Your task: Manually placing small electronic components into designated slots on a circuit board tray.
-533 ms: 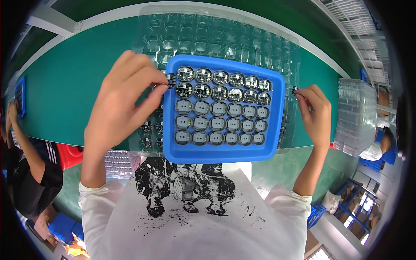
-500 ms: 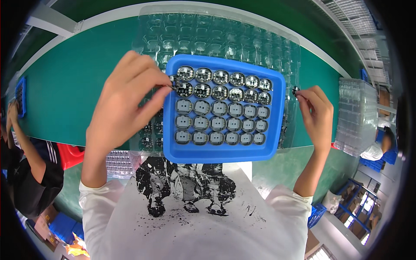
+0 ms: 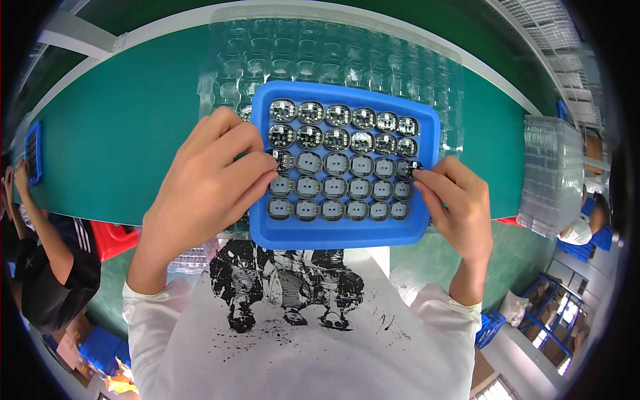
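Your L hand (image 3: 207,180) pinches a PCB (image 3: 283,159) at row 3's left end, R hand (image 3: 461,203) another PCB (image 3: 411,168) at its right — both in the blue tray (image 3: 340,239). Top 2 rows' PCBs (image 3: 337,115) look done; row 3's mid + btm 2 rows — bare grey housings (image 3: 334,187) — to go.

Between the hands (image 3: 208,179) (image 3: 460,208), the blue tray (image 3: 340,236) looks like smooth plastic with a soft sheen, its grey housings (image 3: 335,188) matt plastic, its dark circuit boards (image 3: 337,139) glinting like metal. Beyond the hands, the clear blister sheet (image 3: 313,48) is glossy plastic; the green desk (image 3: 127,140) looks smooth and matt.
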Demonstrator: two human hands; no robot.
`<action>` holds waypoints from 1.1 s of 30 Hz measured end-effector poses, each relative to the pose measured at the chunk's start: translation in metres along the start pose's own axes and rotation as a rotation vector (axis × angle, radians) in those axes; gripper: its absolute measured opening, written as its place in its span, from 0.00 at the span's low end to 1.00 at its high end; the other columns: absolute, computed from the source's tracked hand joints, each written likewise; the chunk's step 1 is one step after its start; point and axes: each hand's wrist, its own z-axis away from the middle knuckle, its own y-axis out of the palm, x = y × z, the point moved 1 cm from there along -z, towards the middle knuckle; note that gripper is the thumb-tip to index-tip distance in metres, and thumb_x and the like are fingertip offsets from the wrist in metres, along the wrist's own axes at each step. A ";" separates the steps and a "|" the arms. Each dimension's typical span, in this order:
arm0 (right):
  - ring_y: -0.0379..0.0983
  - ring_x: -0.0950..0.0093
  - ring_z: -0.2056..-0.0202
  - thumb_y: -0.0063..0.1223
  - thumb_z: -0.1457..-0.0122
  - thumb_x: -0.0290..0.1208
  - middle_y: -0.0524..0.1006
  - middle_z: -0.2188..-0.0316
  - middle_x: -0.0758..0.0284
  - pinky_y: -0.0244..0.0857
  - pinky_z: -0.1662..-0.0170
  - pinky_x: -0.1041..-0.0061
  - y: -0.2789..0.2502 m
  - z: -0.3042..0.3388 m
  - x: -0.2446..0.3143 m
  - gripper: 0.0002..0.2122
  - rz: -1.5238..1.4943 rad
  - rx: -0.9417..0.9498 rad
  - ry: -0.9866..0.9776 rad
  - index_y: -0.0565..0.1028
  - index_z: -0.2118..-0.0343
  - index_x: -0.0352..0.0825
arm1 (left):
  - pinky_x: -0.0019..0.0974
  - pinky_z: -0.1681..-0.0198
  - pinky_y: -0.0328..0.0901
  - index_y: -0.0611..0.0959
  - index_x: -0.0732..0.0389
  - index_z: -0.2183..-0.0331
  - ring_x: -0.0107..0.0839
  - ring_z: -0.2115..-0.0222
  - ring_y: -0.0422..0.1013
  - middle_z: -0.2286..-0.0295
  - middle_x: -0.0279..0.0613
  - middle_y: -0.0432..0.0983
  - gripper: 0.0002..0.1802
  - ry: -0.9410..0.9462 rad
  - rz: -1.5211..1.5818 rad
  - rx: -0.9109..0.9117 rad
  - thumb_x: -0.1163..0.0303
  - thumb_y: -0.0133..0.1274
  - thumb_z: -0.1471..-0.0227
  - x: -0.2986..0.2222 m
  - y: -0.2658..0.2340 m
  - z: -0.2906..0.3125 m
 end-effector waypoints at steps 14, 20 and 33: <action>0.71 0.67 0.78 0.64 0.54 0.16 0.73 0.76 0.62 0.63 0.76 0.70 0.013 -0.001 -0.003 0.08 0.004 0.047 -0.017 0.80 0.68 0.28 | 0.39 0.67 0.65 0.82 0.63 0.73 0.39 0.67 0.68 0.73 0.38 0.71 0.11 0.029 -0.012 -0.002 0.79 0.66 0.64 -0.001 0.011 -0.002; 0.69 0.74 0.79 0.62 0.50 0.17 0.74 0.75 0.65 0.60 0.77 0.75 -0.005 0.000 -0.008 0.06 -0.091 -0.011 0.047 0.80 0.67 0.27 | 0.40 0.64 0.65 0.82 0.63 0.73 0.39 0.66 0.68 0.72 0.38 0.70 0.10 0.034 -0.071 0.084 0.78 0.65 0.62 -0.002 0.011 -0.002; 0.65 0.76 0.78 0.60 0.51 0.15 0.69 0.77 0.66 0.59 0.75 0.75 -0.002 -0.005 -0.066 0.09 0.018 0.032 0.251 0.79 0.65 0.31 | 0.41 0.64 0.64 0.81 0.64 0.69 0.42 0.67 0.66 0.72 0.41 0.69 0.12 -0.036 -0.027 0.110 0.76 0.65 0.59 0.001 -0.002 -0.007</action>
